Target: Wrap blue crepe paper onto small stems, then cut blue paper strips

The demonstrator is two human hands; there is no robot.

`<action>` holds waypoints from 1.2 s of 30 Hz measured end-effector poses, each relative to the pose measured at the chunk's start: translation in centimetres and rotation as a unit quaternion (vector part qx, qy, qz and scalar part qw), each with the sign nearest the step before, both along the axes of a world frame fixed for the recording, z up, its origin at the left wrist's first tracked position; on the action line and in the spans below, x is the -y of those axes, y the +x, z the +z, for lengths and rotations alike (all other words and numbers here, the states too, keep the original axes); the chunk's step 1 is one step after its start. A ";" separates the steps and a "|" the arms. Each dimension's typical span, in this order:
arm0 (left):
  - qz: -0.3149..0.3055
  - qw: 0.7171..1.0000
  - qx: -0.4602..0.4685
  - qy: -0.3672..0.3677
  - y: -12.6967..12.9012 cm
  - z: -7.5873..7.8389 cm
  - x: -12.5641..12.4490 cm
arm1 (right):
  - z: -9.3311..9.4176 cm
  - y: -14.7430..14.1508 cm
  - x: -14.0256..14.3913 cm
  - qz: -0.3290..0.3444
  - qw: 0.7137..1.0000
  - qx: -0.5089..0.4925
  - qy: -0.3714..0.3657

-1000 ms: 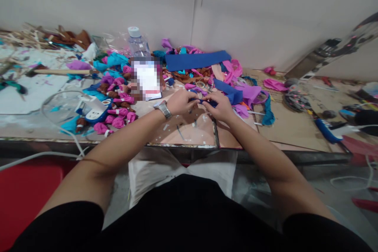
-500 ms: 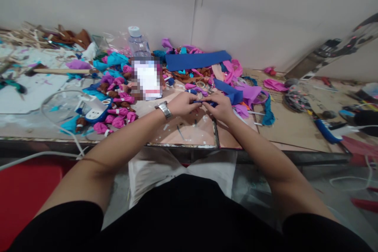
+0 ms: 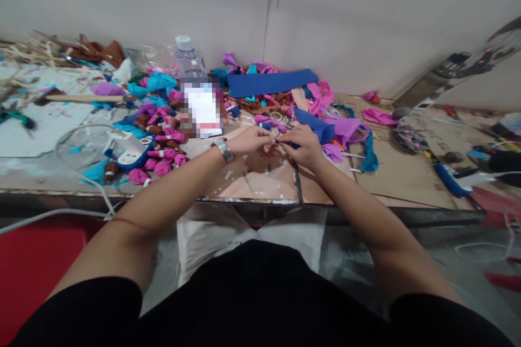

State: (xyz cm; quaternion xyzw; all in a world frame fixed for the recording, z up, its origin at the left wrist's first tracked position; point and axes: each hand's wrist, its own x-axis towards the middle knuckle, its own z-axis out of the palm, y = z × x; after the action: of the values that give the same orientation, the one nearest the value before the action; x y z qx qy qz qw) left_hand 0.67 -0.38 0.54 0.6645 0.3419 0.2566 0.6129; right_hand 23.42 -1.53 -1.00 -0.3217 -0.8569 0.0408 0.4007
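Note:
My left hand [image 3: 249,141], with a silver watch on its wrist, and my right hand [image 3: 303,146] meet fingertip to fingertip over the pinkish worktable [image 3: 260,181]. Between them they pinch a small dark blue piece of fabric [image 3: 285,142]; most of it is hidden by my fingers. Just behind my hands lie rings of tape [image 3: 277,116] and a folded blue cloth [image 3: 315,124] among purple and pink scraps.
A heap of small pink fabric bundles [image 3: 163,160] lies left, beside a white and blue power strip [image 3: 129,153] with a looping cable. A plastic bottle [image 3: 188,59] and a long blue strip [image 3: 272,82] stand by the wall. Tools and cables clutter the right side.
My hands have lifted slightly and drawn the blue piece up between the fingertips; the left wrist has turned a little. Everything else on the table is as before.

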 end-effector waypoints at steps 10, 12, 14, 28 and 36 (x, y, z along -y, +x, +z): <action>0.017 0.997 -0.027 0.068 0.0 -0.6 -0.4 | 0.1 0.0 0.3 -0.020 0.999 0.031 0.003; 0.016 0.993 -0.044 0.110 0.0 -0.6 -0.4 | 0.0 0.0 0.3 -0.027 0.999 0.030 0.011; 0.018 0.988 -0.053 0.143 -0.1 -0.5 -0.4 | 0.0 0.0 0.3 -0.030 0.999 0.027 0.017; 0.050 0.910 -0.140 0.388 -0.3 -0.2 0.3 | -0.3 -0.3 0.1 -0.036 0.999 -0.027 -0.014; 0.062 0.861 -0.204 0.462 -0.3 -0.9 -0.1 | -0.5 -0.2 0.1 -0.036 0.998 -0.025 -0.038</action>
State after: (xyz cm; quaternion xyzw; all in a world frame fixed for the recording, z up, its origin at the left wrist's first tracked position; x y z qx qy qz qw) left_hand 0.40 -0.31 -0.34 0.8863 0.3422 0.2811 0.1354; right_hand 23.21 -1.65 -1.53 -0.3658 -0.8326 0.0669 0.4105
